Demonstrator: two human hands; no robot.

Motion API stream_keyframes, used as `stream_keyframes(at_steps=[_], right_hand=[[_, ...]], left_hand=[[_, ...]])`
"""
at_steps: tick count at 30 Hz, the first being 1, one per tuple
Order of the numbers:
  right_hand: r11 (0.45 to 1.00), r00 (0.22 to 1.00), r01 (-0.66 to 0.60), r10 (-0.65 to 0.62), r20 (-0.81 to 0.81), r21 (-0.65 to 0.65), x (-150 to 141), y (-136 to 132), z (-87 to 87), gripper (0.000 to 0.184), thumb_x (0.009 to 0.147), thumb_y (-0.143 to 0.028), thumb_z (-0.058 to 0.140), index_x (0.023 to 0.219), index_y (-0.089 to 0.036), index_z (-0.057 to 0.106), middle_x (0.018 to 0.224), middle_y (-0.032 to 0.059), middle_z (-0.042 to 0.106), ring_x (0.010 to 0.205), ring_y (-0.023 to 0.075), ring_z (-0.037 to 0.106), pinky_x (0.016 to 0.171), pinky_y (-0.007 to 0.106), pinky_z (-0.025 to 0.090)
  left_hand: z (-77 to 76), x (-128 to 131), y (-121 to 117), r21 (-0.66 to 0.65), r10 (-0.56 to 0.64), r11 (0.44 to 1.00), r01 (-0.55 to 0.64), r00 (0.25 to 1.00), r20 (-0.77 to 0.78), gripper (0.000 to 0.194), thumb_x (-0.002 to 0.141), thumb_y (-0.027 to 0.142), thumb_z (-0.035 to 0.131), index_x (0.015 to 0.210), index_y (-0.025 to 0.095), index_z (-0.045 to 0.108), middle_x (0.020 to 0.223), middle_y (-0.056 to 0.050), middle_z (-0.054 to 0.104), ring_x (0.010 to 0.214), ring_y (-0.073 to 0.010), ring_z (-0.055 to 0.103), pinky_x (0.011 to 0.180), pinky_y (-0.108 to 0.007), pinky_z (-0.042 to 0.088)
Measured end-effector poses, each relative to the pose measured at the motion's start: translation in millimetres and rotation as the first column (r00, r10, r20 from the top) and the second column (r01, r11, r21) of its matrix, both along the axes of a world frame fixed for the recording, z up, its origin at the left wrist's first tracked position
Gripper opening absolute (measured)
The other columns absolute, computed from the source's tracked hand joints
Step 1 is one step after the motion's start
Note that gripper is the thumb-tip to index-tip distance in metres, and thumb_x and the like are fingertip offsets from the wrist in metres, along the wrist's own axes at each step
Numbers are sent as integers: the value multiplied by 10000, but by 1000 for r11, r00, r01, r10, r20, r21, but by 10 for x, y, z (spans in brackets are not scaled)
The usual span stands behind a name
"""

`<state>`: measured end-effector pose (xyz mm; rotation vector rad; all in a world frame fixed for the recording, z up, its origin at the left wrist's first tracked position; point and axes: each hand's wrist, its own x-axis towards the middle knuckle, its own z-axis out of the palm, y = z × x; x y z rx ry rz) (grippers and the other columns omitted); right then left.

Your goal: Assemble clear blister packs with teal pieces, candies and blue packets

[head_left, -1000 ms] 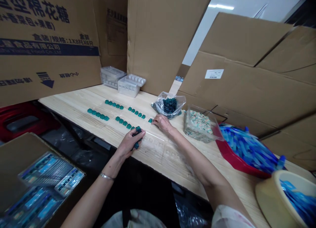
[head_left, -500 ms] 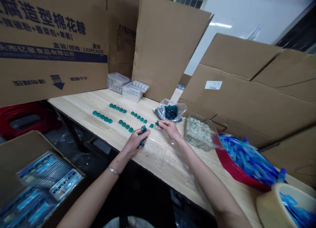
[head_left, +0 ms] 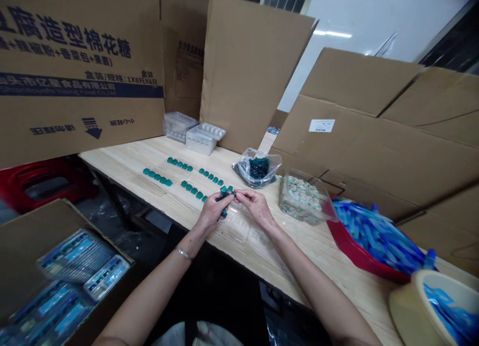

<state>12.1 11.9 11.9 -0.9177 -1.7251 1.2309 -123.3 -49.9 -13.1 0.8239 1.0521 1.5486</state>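
Note:
My left hand [head_left: 213, 211] is closed around several small blocky teal pieces [head_left: 223, 213], which stick out above the thumb and below the fingers. At its thumb, my right hand [head_left: 257, 206] pinches a teal piece [head_left: 234, 194], mostly hidden by the fingertips. Both hands meet over the near edge of the wooden table [head_left: 134, 159]. Beyond and left of them, more teal pieces [head_left: 157, 176] lie in short rows, apparently in clear plastic trays. Under my right forearm, a clear tray [head_left: 239, 217] with moulded hollows lies flat, its outline faint.
A plastic bag [head_left: 243, 169] of dark teal pieces stands behind the hands. To its right are a clear tub [head_left: 299, 211] of small pale packets, a red basin [head_left: 348, 253] of blue strips and a cream bucket [head_left: 406, 306]. Clear containers [head_left: 202, 140] stand farther back; cardboard walls enclose the table.
My right hand has moved left with the teal piece to meet my left hand. My left hand has shifted slightly right, still holding its teal pieces. The view has tilted a little.

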Motion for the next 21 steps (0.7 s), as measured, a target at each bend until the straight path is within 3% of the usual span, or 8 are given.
stream_keyframes(at_steps=[3, 8, 12, 16, 21], right_hand=[[999, 999, -37, 37, 19, 26, 22, -43, 49, 322, 709, -381, 691, 962, -183, 713, 783, 38, 715, 740, 167, 659, 758, 316, 516], [998, 998, -46, 43, 49, 47, 23, -74, 97, 281, 735, -358, 667, 932, -164, 718, 736, 32, 708, 726, 159, 655, 751, 300, 513], [996, 996, -81, 80, 26, 40, 22, -78, 54, 288, 737, -356, 666, 956, -175, 710, 836, 49, 719, 784, 169, 664, 779, 307, 513], [984, 995, -94, 88, 51, 151, 35, -58, -14, 255, 736, -314, 666, 958, -196, 707, 963, 59, 701, 838, 170, 656, 789, 294, 513], [906, 988, -85, 23, 152, 415, 38, -52, -36, 203, 769, -225, 593, 926, -178, 712, 827, 50, 672, 706, 138, 612, 687, 256, 501]], left_hand=[[28, -24, -16, -5, -69, 998, 69, 997, 26, 336, 675, 399, 712, 854, 122, 651, 549, 45, 410, 433, -34, 351, 358, -146, 219], [115, -81, -45, 18, -289, 955, 296, 914, 285, 268, 677, 336, 730, 783, 109, 633, 633, 32, 435, 443, -4, 322, 332, -114, 154], [143, -106, -44, -13, -296, 944, 331, 860, 414, 294, 659, 309, 753, 847, 120, 627, 719, 12, 493, 458, 9, 349, 328, -88, 156], [134, -112, -28, -47, -251, 956, 289, 890, 380, 321, 635, 318, 766, 838, 116, 621, 701, 18, 487, 451, 5, 348, 325, -99, 158], [96, -118, 11, -66, -182, 979, 194, 971, 156, 335, 647, 404, 736, 719, 113, 587, 616, 24, 471, 432, -14, 352, 344, -141, 183]])
